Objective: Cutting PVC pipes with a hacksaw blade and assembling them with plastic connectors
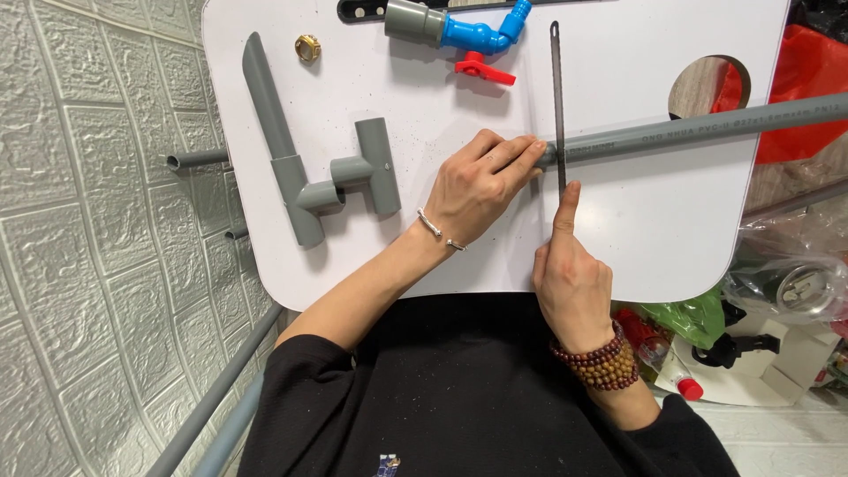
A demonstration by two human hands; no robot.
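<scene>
While the white bench [671, 230] carries everything | long grey pipe [698, 130] lies across it, right of centre | left hand [481, 187] clamped on its cut end | right hand [570, 274] gripping saw blade [557, 97], which crosses the pipe.

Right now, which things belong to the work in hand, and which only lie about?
In use:
left hand pressing the grey pipe
right hand on the saw blade across it

Lying about:
grey pipe fittings
brass nut
blue valve with red handle
</scene>
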